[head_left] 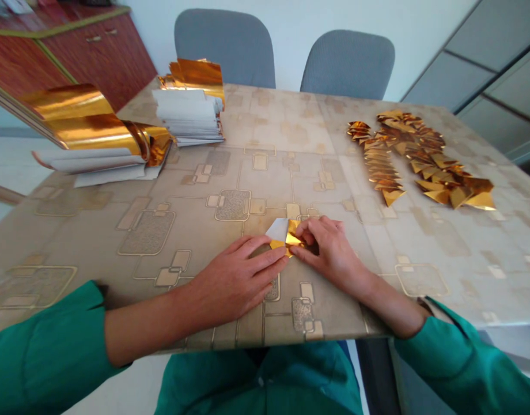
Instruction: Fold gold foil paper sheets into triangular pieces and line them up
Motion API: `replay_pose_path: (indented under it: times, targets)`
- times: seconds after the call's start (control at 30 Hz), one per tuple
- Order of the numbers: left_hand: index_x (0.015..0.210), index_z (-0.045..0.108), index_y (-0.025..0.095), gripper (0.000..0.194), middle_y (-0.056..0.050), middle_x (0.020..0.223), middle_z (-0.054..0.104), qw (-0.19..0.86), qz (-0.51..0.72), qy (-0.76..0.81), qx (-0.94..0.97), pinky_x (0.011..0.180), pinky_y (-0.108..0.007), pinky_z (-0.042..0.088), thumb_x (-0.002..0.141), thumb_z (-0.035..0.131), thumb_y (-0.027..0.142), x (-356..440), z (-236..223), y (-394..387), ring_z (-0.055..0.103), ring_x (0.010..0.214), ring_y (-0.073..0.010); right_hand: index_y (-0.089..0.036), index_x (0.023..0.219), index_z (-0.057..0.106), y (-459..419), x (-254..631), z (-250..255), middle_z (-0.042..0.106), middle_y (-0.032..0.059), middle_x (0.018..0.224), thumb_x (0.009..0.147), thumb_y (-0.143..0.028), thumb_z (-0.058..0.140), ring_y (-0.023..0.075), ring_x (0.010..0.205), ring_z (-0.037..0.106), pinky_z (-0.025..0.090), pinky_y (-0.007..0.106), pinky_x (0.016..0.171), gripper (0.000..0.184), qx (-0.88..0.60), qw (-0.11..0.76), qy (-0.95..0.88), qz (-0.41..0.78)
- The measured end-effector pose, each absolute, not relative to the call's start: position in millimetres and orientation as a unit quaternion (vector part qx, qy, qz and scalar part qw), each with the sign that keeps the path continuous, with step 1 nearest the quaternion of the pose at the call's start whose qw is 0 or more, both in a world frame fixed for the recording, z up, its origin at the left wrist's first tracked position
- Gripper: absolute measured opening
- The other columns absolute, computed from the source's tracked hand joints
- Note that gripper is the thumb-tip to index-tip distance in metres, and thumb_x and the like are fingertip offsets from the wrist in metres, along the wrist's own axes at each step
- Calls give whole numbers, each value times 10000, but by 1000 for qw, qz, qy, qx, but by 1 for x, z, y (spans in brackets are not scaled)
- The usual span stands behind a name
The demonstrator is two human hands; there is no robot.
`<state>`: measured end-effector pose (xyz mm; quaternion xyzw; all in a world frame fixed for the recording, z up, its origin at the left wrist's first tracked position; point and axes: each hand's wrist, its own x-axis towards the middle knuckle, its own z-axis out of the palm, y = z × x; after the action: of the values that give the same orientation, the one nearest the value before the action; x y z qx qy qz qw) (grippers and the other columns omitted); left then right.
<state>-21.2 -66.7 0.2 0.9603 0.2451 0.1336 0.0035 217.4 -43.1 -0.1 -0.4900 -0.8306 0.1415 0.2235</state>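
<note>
- We have 1 white-and-gold paper [279,229] near the bench's [196,213] front edge.
- Our left hand [237,276] rests on it, grip spread; our right hand's [332,251] grip pinches its right side.
- Folded gold pieces [420,155] lie toward the far right corner.

The tabletop [187,213] wears a patterned cover of rounded squares joined by thin lines, beige and brown with a glossy look. Toward its far left lie loose gold sheets [87,124] with pale undersides, and just beside them a stack of white-and-gold sheets [189,115]; on the right sit curving rows of folded gold pieces [420,150], pointed and overlapping, and near the front edge a partly folded sheet [280,230].
</note>
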Motion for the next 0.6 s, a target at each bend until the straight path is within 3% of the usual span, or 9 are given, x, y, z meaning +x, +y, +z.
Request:
replay_pose_path:
  times: [0.23, 0.33, 0.43, 0.6]
  targets:
    - [1267, 605, 138, 347, -74, 1301, 647, -2, 163, 223, 961, 1054, -478, 419, 1013, 488, 345, -29, -1, -57, 538, 1205, -276, -216, 891, 635, -27, 240, 5, 663, 12, 825, 914, -256, 636, 194, 827, 543, 319, 336, 773, 47, -501, 257, -817, 123]
    - [1167, 649, 136, 289, -68, 1206, 693, -10, 200, 204, 958, 970, -394, 481, 1016, 504, 335, -33, -4, -49, 595, 1094, -231, -225, 809, 660, -24, 246, 7, 674, 11, 832, 909, -245, 646, 194, 841, 546, 332, 349, 799, 104, -473, 241, -839, 120]
    - [1082, 672, 129, 247, -58, 1120, 721, -13, 240, 185, 953, 913, -311, 511, 1026, 487, 283, -33, -6, -44, 626, 1010, -186, -237, 884, 695, -24, 242, 7, 680, 20, 883, 903, -245, 667, 192, 864, 553, 357, 346, 794, 35, -418, 238, -866, 135]
    - [974, 692, 152, 284, -44, 975, 732, -16, 252, 212, 944, 852, -321, 531, 1010, 514, 370, -28, -4, -37, 642, 930, -189, -216, 1060, 694, -25, 231, 7, 697, 59, 1029, 978, -286, 560, 196, 939, 569, 416, 351, 823, 173, -317, 233, -907, 152]
